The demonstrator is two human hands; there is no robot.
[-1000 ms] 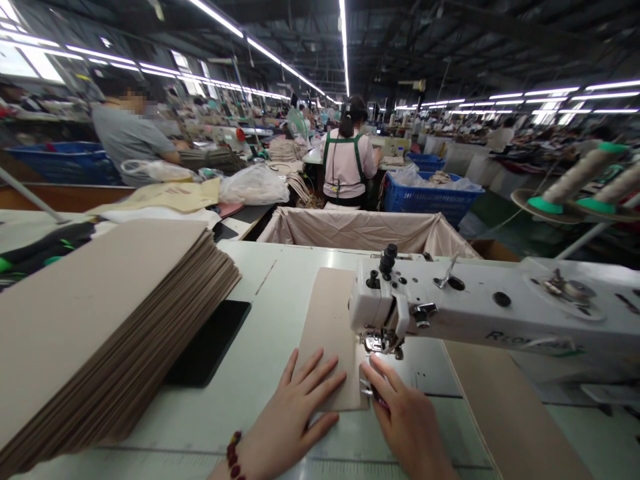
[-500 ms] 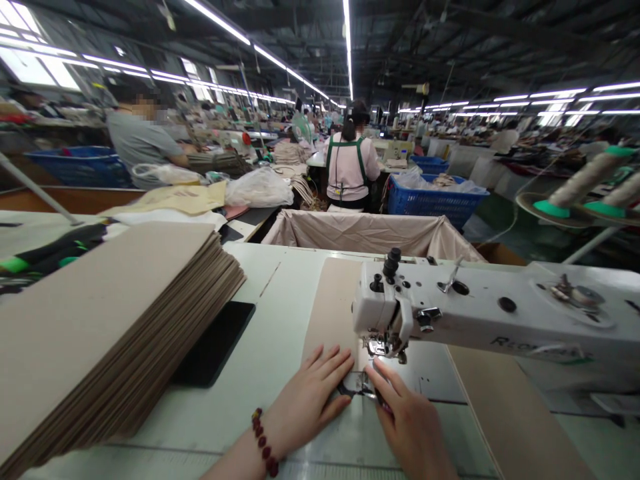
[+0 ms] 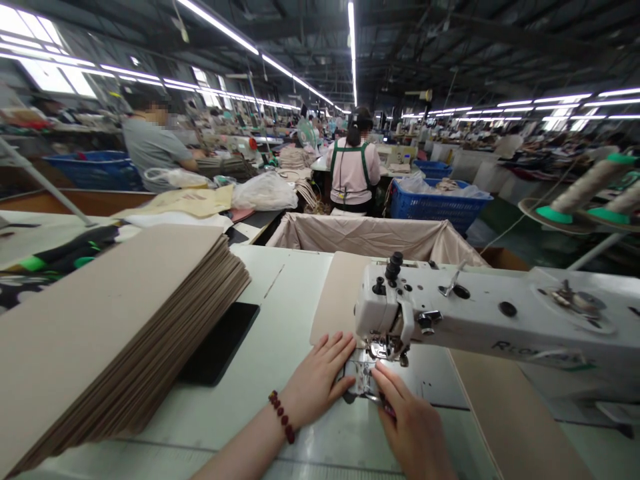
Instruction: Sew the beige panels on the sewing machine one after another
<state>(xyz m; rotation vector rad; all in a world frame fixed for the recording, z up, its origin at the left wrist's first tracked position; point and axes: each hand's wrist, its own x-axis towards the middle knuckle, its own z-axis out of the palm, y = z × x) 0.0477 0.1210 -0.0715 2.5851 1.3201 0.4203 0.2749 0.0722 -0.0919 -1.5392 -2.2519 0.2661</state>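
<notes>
A beige fabric panel (image 3: 335, 293) lies under the head of the white sewing machine (image 3: 460, 313). My left hand (image 3: 323, 377) rests flat on the panel's near edge, fingers stretched forward, thumb towards the metal needle plate (image 3: 361, 373). Just in front of the presser foot (image 3: 379, 348) is my right hand (image 3: 413, 420), its index and middle fingertips reaching beside the foot. A small dark, pinkish object with a metal tip shows under those fingers; the hand covers most of it, and its kind is unclear. The needle is not distinguishable.
A tall stack of beige panels (image 3: 130, 300) stands at left, beside a black flat slab (image 3: 220, 343). Another beige strip (image 3: 520, 413) lies under the machine arm. Beyond the table edge is a cloth-lined bin (image 3: 370, 230). Thread cones (image 3: 583, 190) stand at right; co-workers sit farther off.
The beige panel has slid away from me under the machine, uncovering more of the needle plate. My left hand has moved slightly forward with it; my right hand stays near the foot.
</notes>
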